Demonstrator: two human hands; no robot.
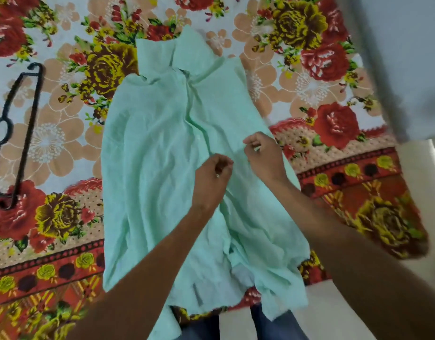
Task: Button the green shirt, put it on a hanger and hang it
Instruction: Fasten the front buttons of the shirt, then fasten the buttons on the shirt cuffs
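Obs., head view:

- Green shirt [162,148] lies flat, front side up, on a floral bedsheet [321,94] at the middle of the field. Collar [187,50] points to 12 o'clock, and the hem at 6 o'clock hangs over the near edge of the bed. The lower front panels are parted near the hem; the cloth is wrinkled throughout.
- Hanger [28,133], black, lies flat on the bedsheet at 9 o'clock, well apart from the shirt. Its hook end is toward 12 o'clock.
- Left hand [211,179] is on the centre front strip of the shirt, just toward 5 o'clock from the middle. Its fingers are curled tight against the thumb, pinching the cloth there. A small pale spot shows at the fingertips; button or nail, cannot tell.
- Right hand [264,154] is near the left hand, at its 2 o'clock, on the shirt's front panel. Thumb and forefinger are curled toward each other, nipping a bit of cloth, with the other fingers bent in.
- Both forearms enter from 6 o'clock and cross over the lower shirt.
- Blue trousers [272,325] are visible at 6 o'clock, below the hem
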